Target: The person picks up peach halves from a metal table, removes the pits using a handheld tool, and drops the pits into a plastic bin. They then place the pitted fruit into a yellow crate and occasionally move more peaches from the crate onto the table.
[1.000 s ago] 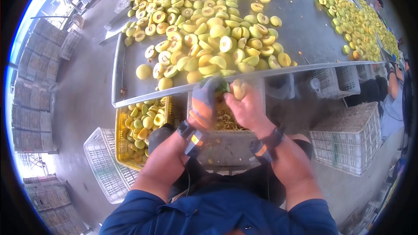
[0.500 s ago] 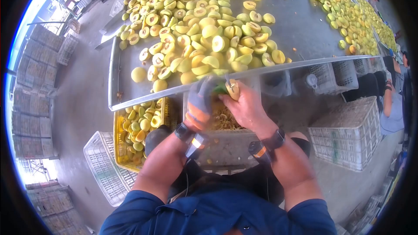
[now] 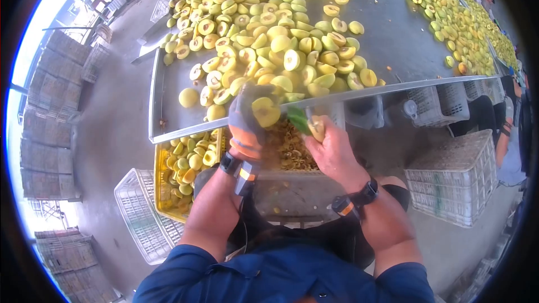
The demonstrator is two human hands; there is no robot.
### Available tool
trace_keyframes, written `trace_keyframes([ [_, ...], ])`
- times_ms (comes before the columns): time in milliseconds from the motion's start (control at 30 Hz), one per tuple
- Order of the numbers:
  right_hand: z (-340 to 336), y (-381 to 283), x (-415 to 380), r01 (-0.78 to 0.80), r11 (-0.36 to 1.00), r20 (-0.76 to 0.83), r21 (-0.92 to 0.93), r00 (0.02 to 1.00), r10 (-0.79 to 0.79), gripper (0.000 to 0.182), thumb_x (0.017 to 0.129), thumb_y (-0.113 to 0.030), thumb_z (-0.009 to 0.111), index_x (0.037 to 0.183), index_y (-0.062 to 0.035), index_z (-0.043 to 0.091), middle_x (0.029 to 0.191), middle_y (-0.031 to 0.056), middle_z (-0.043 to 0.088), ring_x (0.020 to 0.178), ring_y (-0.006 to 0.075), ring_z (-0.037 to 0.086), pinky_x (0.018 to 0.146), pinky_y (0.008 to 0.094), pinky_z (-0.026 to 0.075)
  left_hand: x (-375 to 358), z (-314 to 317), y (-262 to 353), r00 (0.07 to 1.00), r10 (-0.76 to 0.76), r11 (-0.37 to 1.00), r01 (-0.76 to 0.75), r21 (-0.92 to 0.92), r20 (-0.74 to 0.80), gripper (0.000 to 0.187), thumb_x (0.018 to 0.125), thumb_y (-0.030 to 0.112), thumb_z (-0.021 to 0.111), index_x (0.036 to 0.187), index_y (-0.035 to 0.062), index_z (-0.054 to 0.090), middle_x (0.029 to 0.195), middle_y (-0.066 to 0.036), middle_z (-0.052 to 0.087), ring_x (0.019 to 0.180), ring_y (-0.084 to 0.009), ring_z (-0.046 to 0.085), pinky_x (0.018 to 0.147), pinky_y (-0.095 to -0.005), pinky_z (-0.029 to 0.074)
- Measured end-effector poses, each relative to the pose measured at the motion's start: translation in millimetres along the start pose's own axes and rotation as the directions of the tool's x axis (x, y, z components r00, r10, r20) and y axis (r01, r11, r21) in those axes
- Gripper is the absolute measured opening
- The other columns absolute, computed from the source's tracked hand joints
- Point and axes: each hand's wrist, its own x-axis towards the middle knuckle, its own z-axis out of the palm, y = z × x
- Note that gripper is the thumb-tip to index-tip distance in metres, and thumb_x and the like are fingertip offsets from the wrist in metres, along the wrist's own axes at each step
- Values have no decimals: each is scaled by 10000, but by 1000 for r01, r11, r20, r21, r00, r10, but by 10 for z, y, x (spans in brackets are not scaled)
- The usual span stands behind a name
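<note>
Near the metal table's front edge, my left hand [image 3: 247,118], in a grey and orange glove, is closed on a yellow-green fruit half [image 3: 265,111]. My bare right hand [image 3: 335,154] is wrapped round a short light-coloured handle [image 3: 318,128] of a tool. A green leaf [image 3: 298,120] shows between the hands, beside the handle; what holds it is unclear. The tool's blade cannot be made out. Many halved fruits [image 3: 291,60] lie heaped on the metal table [image 3: 373,50] beyond. Below the hands, a bin holds brown-yellow scraps [image 3: 292,148].
A yellow crate [image 3: 163,188] of fruit halves stands left below the table, beside a white crate [image 3: 132,207]. White crates [image 3: 449,182] stand at right. Another person's arm [image 3: 503,137] shows at far right. Stacked crates [image 3: 48,151] line the left side.
My left hand has risen slightly towards the table with the fruit half now plainly visible. My right hand has moved a little right and down, apart from the left. The view has shifted slightly.
</note>
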Motion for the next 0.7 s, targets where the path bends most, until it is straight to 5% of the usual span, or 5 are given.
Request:
trace_keyframes([
  [167,11,13,-18,4,999,-3,38,1000,-4,322,940,-52,712,1235,17,604,1047,270,719,988,508,693,838,488,567,-43,35,17,994,31,996,-23,-85,102,200,950,67,659,1139,31,712,1020,-138,758,914,-327,740,811,-399,581],
  [267,-51,-49,-7,-34,998,37,52,999,32,367,926,-82,732,1250,23,596,1066,282,722,1012,510,692,861,496,570,-54,65,100,983,140,985,-150,82,122,224,928,54,674,1147,31,717,1007,-130,752,904,-319,739,805,-397,581],
  [367,-81,97,99,-12,979,76,-203,997,28,405,924,-123,758,1260,27,590,1058,283,728,1026,499,702,868,487,576,-67,54,186,968,200,956,-227,186,152,235,925,58,682,1156,34,719,1007,-128,747,908,-318,738,804,-399,581],
  [567,-294,-29,230,-11,996,59,-90,998,16,388,935,-158,778,1221,26,592,1029,296,726,1012,500,702,854,503,569,-33,43,66,978,177,957,-198,211,113,244,911,61,685,1152,39,718,1009,-140,738,921,-339,733,810,-407,582],
  [700,-220,-30,180,-97,994,232,55,969,82,337,972,-173,741,1210,23,604,1024,283,730,1011,482,712,842,493,560,-36,53,87,971,202,957,-224,183,130,239,911,65,680,1145,42,719,1028,-150,736,931,-348,729,814,-410,580],
])
